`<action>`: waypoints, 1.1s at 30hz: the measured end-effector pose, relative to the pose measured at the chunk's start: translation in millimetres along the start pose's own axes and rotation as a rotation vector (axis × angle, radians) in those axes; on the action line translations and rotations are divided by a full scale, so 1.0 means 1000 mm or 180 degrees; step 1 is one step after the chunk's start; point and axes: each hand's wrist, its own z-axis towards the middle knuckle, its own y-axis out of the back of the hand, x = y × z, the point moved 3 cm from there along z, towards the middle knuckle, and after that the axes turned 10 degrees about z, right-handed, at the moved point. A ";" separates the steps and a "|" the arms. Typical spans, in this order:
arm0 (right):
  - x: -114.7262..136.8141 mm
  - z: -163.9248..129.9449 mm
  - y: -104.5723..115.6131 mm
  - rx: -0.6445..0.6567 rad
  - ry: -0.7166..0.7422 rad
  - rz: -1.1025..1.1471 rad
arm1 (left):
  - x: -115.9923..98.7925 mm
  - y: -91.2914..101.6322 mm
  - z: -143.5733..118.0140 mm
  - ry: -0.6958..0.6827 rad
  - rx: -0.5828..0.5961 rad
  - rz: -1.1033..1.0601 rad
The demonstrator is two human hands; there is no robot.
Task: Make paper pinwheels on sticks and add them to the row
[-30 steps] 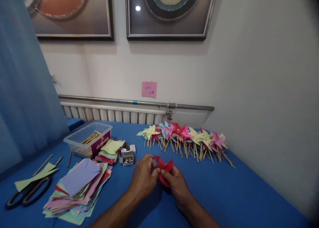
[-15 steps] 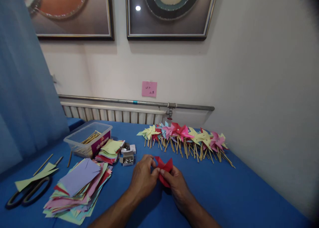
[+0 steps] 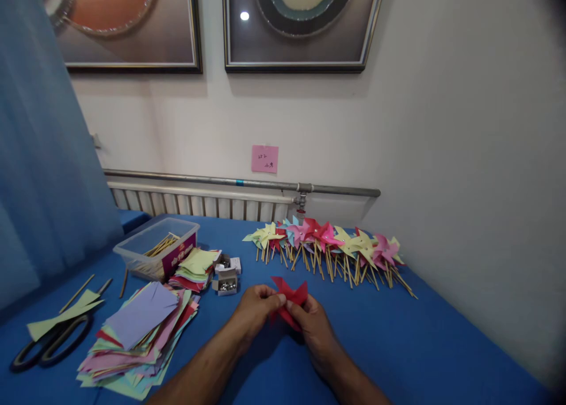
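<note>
A red paper pinwheel with folded blades is held between both hands above the blue table. My left hand pinches it from the left, thumb near its middle. From the right, my right hand grips the paper, its thumb also pressed close to the centre. Whatever lies under the thumbs is hidden. No stick shows on this pinwheel. Left of my hands stand two small open boxes of shiny metal pins. Beyond my hands lies a row of finished paper pinwheels on sticks in several colours.
A pile of coloured paper sheets lies at the left, with a smaller paper stack behind it. Black-handled scissors lie under pale green paper scraps. A clear plastic box holds wooden sticks. A radiator runs along the wall.
My left hand has shifted its fingers, and a left blade of the red pinwheel now shows below its thumb. My right hand stays nearly in place.
</note>
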 end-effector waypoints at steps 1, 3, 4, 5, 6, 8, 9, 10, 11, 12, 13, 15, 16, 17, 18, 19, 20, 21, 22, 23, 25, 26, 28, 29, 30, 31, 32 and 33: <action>0.001 -0.001 -0.001 0.0034 -0.0005 -0.0006 | 0.000 -0.001 0.000 0.0006 0.0042 -0.0124; 0.002 -0.002 -0.003 0.0061 -0.0020 -0.0018 | 0.001 -0.003 -0.001 -0.0018 0.0042 -0.0289; 0.002 -0.003 -0.003 0.0060 -0.0030 -0.0014 | 0.001 -0.003 -0.002 -0.0017 0.0036 -0.0346; 0.002 -0.003 -0.003 0.0060 -0.0043 -0.0005 | 0.001 -0.003 -0.002 -0.0003 0.0030 -0.0389; 0.001 -0.003 -0.003 0.0059 -0.0052 0.0007 | 0.002 -0.003 -0.002 0.0015 0.0030 -0.0415; 0.001 -0.003 -0.003 0.0066 -0.0069 0.0019 | 0.002 -0.003 -0.001 0.0022 0.0033 -0.0423; 0.000 -0.002 -0.003 0.0075 -0.0074 0.0016 | 0.002 -0.003 0.000 0.0010 0.0035 -0.0403; -0.001 -0.002 -0.003 0.0076 -0.0073 0.0013 | 0.002 -0.003 0.000 -0.0012 0.0032 -0.0382; -0.001 -0.001 -0.003 0.0076 -0.0070 0.0003 | 0.002 -0.003 0.001 -0.0043 0.0017 -0.0370; -0.002 -0.001 -0.003 0.0065 -0.0065 -0.0010 | 0.002 -0.002 0.002 -0.0080 0.0003 -0.0365; -0.002 -0.001 -0.003 0.0057 -0.0063 -0.0029 | 0.002 -0.002 0.003 -0.0116 0.0001 -0.0362; -0.003 0.000 -0.002 0.0058 -0.0063 -0.0073 | 0.003 -0.003 0.003 -0.0169 0.0021 -0.0312; -0.003 0.000 -0.002 0.0060 -0.0065 -0.0085 | 0.003 -0.003 0.004 -0.0190 0.0028 -0.0242; -0.004 0.000 -0.001 0.0065 -0.0069 -0.0085 | 0.003 -0.003 0.004 -0.0212 0.0026 -0.0148; -0.004 0.001 -0.001 0.0062 -0.0076 -0.0079 | 0.003 -0.002 0.003 -0.0237 0.0024 -0.0041; -0.005 0.001 0.000 0.0051 -0.0081 -0.0076 | 0.003 -0.002 0.003 -0.0267 0.0005 0.0061; -0.006 0.001 0.001 0.0029 -0.0080 -0.0080 | 0.004 -0.002 0.003 -0.0295 -0.0023 0.0149; -0.006 0.002 0.002 0.0011 -0.0077 -0.0095 | 0.005 -0.002 0.003 -0.0317 -0.0041 0.0223; -0.007 0.002 0.002 0.0002 -0.0072 -0.0124 | 0.006 -0.002 0.003 -0.0325 -0.0053 0.0287; -0.007 0.003 0.003 -0.0001 -0.0068 -0.0153 | 0.007 -0.002 0.003 -0.0323 -0.0064 0.0351; -0.008 0.003 0.003 0.0014 -0.0071 -0.0181 | 0.009 -0.002 0.004 -0.0299 -0.0092 0.0470; -0.007 0.003 0.003 0.0027 -0.0086 -0.0179 | 0.010 -0.002 0.004 -0.0288 -0.0102 0.0516; -0.006 0.002 0.002 0.0040 -0.0100 -0.0160 | 0.011 -0.001 0.004 -0.0289 -0.0133 0.0562; -0.005 0.002 0.001 0.0049 -0.0102 -0.0153 | 0.011 -0.001 0.005 -0.0301 -0.0144 0.0567; -0.004 0.001 0.001 0.0062 -0.0108 -0.0151 | 0.010 -0.001 0.005 -0.0320 -0.0149 0.0569; -0.003 0.000 0.000 0.0078 -0.0113 -0.0147 | 0.010 -0.001 0.005 -0.0335 -0.0159 0.0576; -0.002 0.000 0.000 0.0097 -0.0116 -0.0136 | 0.010 -0.001 0.004 -0.0345 -0.0165 0.0583; -0.002 0.000 -0.001 0.0118 -0.0126 -0.0121 | 0.009 -0.002 0.004 -0.0363 -0.0166 0.0597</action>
